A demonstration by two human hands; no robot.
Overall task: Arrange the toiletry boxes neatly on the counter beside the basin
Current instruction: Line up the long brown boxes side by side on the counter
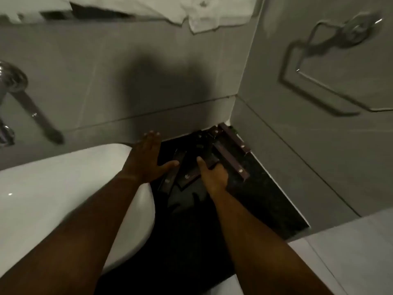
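Toiletry boxes [209, 158] scattered on counter [261, 194], right hand [213, 174] gripping one

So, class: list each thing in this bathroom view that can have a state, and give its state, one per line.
left hand: open, fingers spread, resting at the basin's edge, thumb touching a box
right hand: grip closed on a flat box
toiletry boxes: lying flat, scattered at differing angles, not yet aligned
basin: no water visible in it
tap: no water running
towel ring: hangs bare
white towel: crumpled
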